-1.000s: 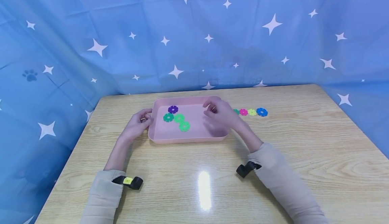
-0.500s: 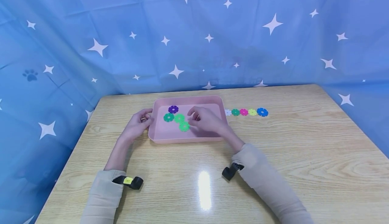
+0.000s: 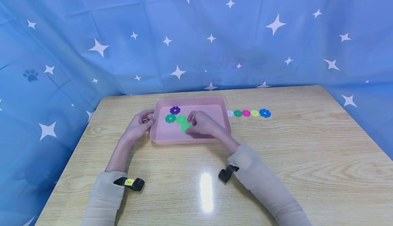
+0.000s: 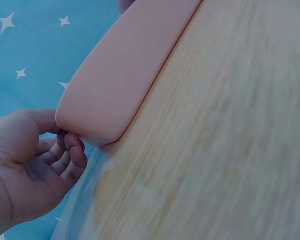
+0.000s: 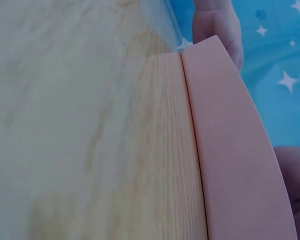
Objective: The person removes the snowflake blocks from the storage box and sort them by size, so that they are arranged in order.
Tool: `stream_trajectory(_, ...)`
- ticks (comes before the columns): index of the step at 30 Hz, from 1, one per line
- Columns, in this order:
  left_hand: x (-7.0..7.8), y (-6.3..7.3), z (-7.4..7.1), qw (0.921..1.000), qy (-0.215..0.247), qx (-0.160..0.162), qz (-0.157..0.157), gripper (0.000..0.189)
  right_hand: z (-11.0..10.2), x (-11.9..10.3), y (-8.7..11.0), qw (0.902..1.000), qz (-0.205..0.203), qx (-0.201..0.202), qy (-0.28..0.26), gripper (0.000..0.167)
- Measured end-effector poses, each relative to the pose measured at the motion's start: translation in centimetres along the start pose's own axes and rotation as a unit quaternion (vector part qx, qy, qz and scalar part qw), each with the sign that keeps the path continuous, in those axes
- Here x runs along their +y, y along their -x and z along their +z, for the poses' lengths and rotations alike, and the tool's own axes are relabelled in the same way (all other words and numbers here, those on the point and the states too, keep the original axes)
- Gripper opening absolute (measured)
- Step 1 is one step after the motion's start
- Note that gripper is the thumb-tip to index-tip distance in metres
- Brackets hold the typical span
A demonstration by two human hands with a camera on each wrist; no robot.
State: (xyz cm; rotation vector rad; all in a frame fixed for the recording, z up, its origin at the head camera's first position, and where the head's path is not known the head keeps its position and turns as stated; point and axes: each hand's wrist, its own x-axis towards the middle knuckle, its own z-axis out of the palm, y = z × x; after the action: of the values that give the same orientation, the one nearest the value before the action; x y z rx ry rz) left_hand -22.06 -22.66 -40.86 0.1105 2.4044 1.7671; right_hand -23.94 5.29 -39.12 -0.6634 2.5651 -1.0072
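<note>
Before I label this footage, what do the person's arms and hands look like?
The left sleeve and right sleeve are pale beige. The left wrist device and right wrist device are black; the left bears a yellow label. Left hand and right hand are gloveless.

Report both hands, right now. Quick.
Left hand: holding the pink tray by its left end.
Right hand: fingers bent over the nearer light-green notched disc in the tray; whether it grips it cannot be told.
</note>
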Motion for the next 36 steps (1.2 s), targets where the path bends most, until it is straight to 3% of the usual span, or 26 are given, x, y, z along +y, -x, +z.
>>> stream_trajectory(5,-0.1,-0.1,0.0,1.0000,0.000,-0.001,-0.001,0.048,0.1,-0.1,-0.1,0.9998,0.002,0.002,0.021,0.034)
stream_trajectory(12,-0.2,-0.1,-0.1,1.0000,-0.003,-0.001,-0.002,0.048,0.2,0.0,0.0,0.9999,0.005,0.013,-0.004,0.035)
stream_trajectory(26,-0.1,-0.1,-0.1,1.0000,-0.004,-0.003,0.004,0.047,-0.5,0.8,0.4,0.9979,-0.006,0.048,-0.044,0.011)
stream_trajectory(36,-0.2,-0.1,-0.1,1.0000,-0.002,-0.002,0.003,0.047,-2.2,1.7,1.5,0.9938,-0.040,0.102,-0.022,0.009)
